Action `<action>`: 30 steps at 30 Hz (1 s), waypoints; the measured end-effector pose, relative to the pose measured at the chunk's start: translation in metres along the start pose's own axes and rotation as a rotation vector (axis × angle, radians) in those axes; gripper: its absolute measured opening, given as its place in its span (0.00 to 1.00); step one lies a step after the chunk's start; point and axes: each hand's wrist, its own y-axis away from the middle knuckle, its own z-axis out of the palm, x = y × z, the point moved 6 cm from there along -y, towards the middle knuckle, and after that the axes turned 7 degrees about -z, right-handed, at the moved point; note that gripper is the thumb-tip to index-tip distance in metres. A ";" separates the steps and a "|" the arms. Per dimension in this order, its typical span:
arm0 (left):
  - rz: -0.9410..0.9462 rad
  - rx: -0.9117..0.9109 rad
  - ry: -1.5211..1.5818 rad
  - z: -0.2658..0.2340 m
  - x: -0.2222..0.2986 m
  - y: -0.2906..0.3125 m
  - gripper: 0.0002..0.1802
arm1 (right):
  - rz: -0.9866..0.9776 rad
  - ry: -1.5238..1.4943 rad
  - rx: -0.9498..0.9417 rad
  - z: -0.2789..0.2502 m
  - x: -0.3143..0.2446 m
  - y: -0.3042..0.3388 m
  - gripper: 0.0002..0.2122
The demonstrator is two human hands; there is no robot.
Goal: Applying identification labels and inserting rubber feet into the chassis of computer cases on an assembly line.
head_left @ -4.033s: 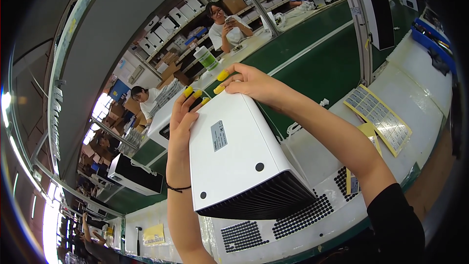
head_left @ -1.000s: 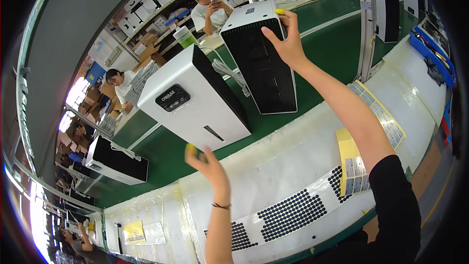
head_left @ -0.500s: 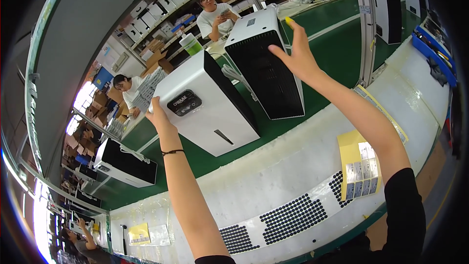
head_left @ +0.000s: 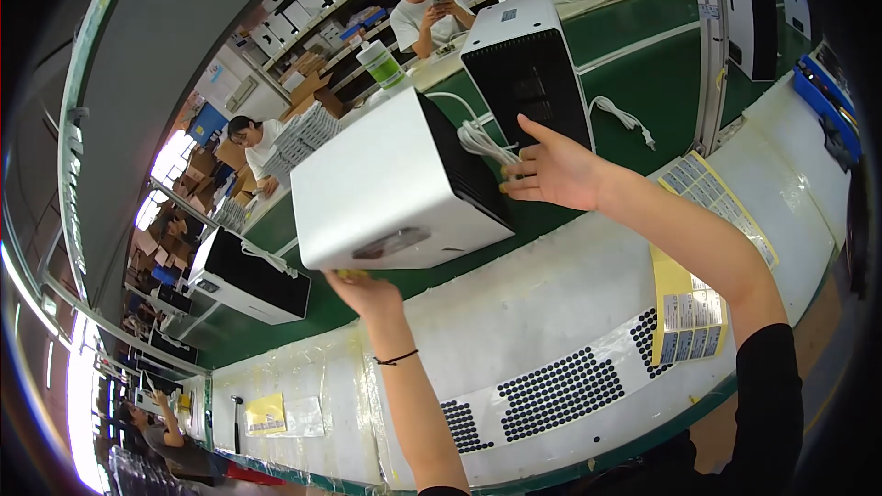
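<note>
At frame centre, a white appliance [head_left: 395, 188] on the green belt [head_left: 643, 64] is steadied by 2 hands — left hand [head_left: 363, 289] flat under its lower edge, right hand [head_left: 551, 170] spread open against its dark side — neither is clenched.

Left arm: bare forearm rises from the lower edge, near upright, with 1 thin dark band around the wrist.
Left hand [head_left: 363, 292]: palm up, fingers reaching up and away, their tips hidden from view; grip cannot be told.
Right arm: enters from the lower right in a black sleeve, forearm bare, stretched up and to the left.
Right hand [head_left: 554, 168]: open, palm facing left, fingers [head_left: 516, 191] spread and pointing left, thumb raised above them.
</note>
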 end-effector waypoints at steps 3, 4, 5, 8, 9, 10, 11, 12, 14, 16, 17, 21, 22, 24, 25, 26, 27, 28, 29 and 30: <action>-0.412 0.140 0.075 -0.009 -0.038 0.030 0.32 | 0.094 -0.033 -0.044 0.001 0.015 -0.008 0.47; -0.306 -0.070 0.073 -0.012 -0.043 0.027 0.32 | 0.093 -0.028 -0.050 0.006 0.018 -0.005 0.47; -0.189 -0.277 0.068 -0.026 -0.045 0.028 0.33 | 0.071 -0.004 -0.029 0.016 0.023 0.001 0.45; -0.045 -0.113 -0.268 -0.070 -0.055 0.075 0.31 | -0.036 0.045 0.049 0.032 0.054 0.033 0.38; -0.069 -0.168 -0.170 -0.079 -0.058 0.080 0.31 | -0.113 0.039 0.026 0.042 0.063 0.046 0.37; -0.091 -0.222 -0.071 -0.088 -0.061 0.083 0.31 | -0.138 0.006 -0.013 0.043 0.070 0.056 0.36; -0.121 -0.285 0.032 -0.096 -0.068 0.085 0.31 | -0.168 -0.023 -0.042 0.037 0.073 0.068 0.35; -0.143 -0.340 0.131 -0.104 -0.069 0.085 0.31 | -0.154 -0.133 -0.053 0.040 0.078 0.078 0.31; -0.177 -0.453 0.331 -0.113 -0.062 0.091 0.31 | -0.047 -0.147 0.022 0.034 0.090 0.095 0.29; -0.147 -0.549 0.257 -0.046 -0.023 0.129 0.32 | -0.009 -0.109 0.101 0.014 0.097 0.105 0.28; -0.095 -0.645 0.166 -0.011 0.002 0.144 0.34 | -0.124 -0.040 0.109 0.003 0.096 0.099 0.27; -0.006 -0.605 0.005 -0.005 0.046 0.145 0.48 | -0.341 0.200 -0.086 0.019 0.073 0.091 0.25; 0.118 -0.638 -0.051 0.000 0.062 0.154 0.48 | -0.310 0.300 -0.042 0.031 0.064 0.097 0.23; 0.234 -0.675 -0.102 0.031 0.083 0.178 0.48 | -0.426 0.395 -0.048 0.033 0.046 0.086 0.21; 0.258 -0.589 -0.138 0.037 0.090 0.183 0.49 | -0.539 0.488 -0.050 0.036 0.034 0.083 0.19; 0.285 -0.500 -0.177 0.037 0.097 0.189 0.50 | -0.657 0.444 -0.031 0.042 0.023 0.080 0.18; 0.291 -0.493 -0.182 0.036 0.099 0.196 0.50 | -0.653 0.440 -0.039 0.047 0.024 0.077 0.18; 0.279 -0.372 -0.266 0.029 0.097 0.201 0.53 | -0.729 0.494 -0.009 0.051 0.021 0.078 0.16; 0.268 -0.251 -0.348 0.022 0.094 0.206 0.57 | -0.808 0.546 0.023 0.056 0.019 0.077 0.14; 0.394 -0.220 -0.371 0.021 0.099 0.219 0.61 | -0.882 0.516 0.019 0.070 0.019 0.084 0.13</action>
